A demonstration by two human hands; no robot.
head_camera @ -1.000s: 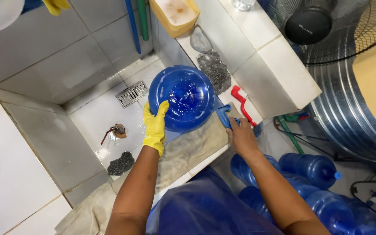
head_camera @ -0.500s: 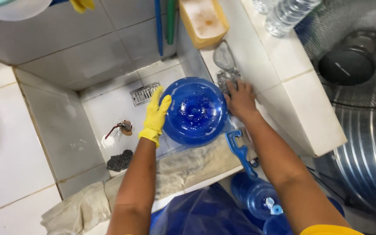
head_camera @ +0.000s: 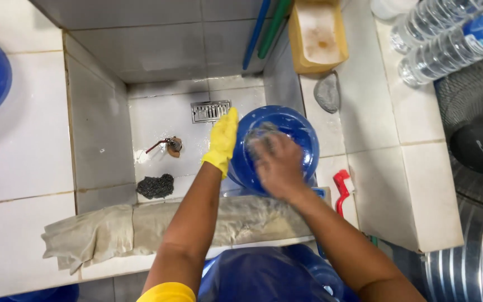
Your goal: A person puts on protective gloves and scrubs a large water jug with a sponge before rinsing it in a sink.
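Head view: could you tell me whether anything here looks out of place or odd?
Only the left hand wears a yellow glove; the right hand on the blue jug is bare. A dark scouring pad lies loose on the basin floor.

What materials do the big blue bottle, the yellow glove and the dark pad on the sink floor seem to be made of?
Big blue bottle: likely translucent plastic, glossy, since light shows through it.
Yellow glove on the left hand: probably rubber, smooth and matte.
Dark pad: looks like a steel-wool scourer, with a grey tangled texture, though it is too small to be sure.
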